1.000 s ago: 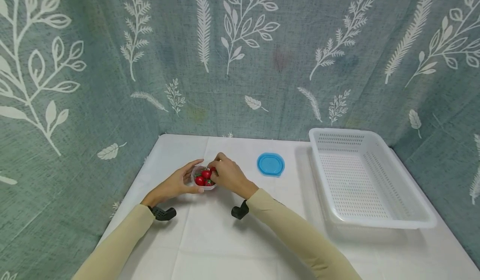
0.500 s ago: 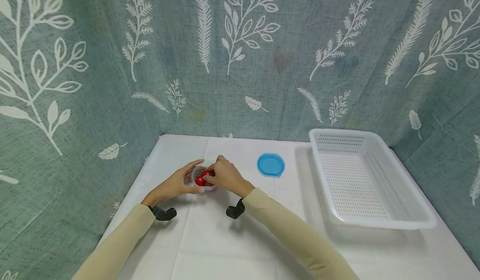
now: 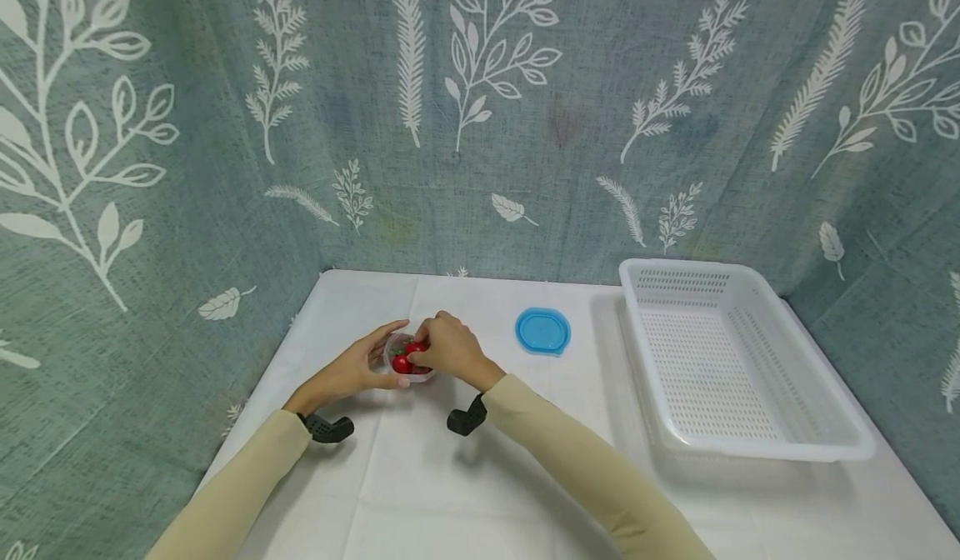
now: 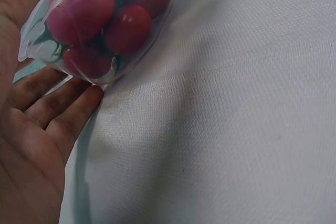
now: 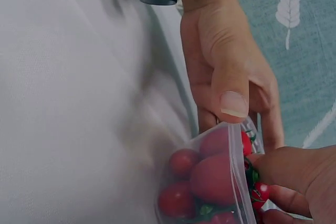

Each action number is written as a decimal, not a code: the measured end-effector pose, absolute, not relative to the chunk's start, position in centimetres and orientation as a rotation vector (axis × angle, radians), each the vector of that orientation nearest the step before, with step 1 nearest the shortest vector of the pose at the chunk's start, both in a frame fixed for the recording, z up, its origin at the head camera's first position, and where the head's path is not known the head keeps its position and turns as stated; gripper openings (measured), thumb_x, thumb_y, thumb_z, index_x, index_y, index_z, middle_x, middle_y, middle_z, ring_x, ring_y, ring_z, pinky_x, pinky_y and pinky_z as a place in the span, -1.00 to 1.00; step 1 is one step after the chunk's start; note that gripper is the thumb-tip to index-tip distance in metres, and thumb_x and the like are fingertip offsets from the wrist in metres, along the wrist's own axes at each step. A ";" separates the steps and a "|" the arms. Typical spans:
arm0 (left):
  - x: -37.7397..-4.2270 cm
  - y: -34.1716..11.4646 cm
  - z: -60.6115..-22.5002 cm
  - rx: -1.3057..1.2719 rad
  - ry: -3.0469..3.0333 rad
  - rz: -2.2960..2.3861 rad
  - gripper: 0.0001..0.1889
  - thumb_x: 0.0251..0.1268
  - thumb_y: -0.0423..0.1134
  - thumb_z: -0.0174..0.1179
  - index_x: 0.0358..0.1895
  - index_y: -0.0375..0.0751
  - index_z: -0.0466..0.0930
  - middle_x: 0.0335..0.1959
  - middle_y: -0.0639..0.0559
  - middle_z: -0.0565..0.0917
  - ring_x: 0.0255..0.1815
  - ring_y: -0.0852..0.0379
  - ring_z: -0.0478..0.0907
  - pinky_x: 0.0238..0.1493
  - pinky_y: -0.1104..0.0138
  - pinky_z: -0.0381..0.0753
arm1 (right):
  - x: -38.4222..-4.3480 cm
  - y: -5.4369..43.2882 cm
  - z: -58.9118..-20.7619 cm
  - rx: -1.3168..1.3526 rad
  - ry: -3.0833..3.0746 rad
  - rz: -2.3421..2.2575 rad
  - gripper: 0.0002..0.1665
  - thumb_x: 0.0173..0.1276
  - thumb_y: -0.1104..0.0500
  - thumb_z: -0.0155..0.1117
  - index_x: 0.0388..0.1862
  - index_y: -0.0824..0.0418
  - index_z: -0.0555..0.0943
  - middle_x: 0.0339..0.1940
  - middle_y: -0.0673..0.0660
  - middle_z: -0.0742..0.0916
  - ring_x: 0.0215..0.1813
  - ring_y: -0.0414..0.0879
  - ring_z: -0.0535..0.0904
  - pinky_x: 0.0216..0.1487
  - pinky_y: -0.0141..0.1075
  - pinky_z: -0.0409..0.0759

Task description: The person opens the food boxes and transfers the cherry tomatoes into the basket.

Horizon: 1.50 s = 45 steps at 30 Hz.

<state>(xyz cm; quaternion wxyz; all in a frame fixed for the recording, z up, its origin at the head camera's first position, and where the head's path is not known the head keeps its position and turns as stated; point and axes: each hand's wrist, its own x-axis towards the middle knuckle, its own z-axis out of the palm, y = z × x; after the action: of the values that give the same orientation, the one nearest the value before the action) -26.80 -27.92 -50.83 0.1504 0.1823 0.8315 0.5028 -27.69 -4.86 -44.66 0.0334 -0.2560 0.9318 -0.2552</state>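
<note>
A small clear plastic container (image 5: 237, 166) full of red cherry tomatoes (image 3: 402, 364) with green stems stands on the white cloth. My left hand (image 3: 356, 368) holds it from the left, thumb on the near side and fingers on the far side. Over its right half, my right hand (image 3: 452, 348) reaches in from above. In the right wrist view, the right fingers (image 5: 294, 169) pinch at a stemmed cherry tomato (image 5: 258, 195) by the rim and partly cover it. Through the clear wall, the left wrist view shows several tomatoes (image 4: 81, 13).
A blue lid (image 3: 542, 331) lies on the cloth to the right of the container. Further right stands a large white perforated basket (image 3: 757, 445). A grey-green leaf-patterned curtain (image 3: 450, 202) hangs behind the table and along its sides.
My right hand has shifted slightly left and deeper over the container, so its fingers now cover more of the tomatoes. My left hand and the container have stayed in place.
</note>
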 end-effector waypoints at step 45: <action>-26.6 -27.8 -50.5 0.571 2.371 1.476 0.13 0.13 -0.01 0.58 0.69 0.12 -0.01 0.67 -0.05 0.03 0.65 -0.25 -0.04 0.55 -0.22 0.08 | -27.3 -2.4 -44.0 -1.020 2.859 -0.968 -0.72 0.34 0.07 0.50 -0.05 0.18 0.80 -0.27 0.02 0.77 -0.34 -0.20 0.57 -0.47 -0.46 0.48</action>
<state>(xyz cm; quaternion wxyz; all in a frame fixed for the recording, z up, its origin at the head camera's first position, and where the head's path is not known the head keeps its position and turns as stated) -26.58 -27.80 -50.54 0.1451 0.1984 0.8229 0.5123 -27.28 -2.40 -43.96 -0.0223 -0.3202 0.8971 -0.3036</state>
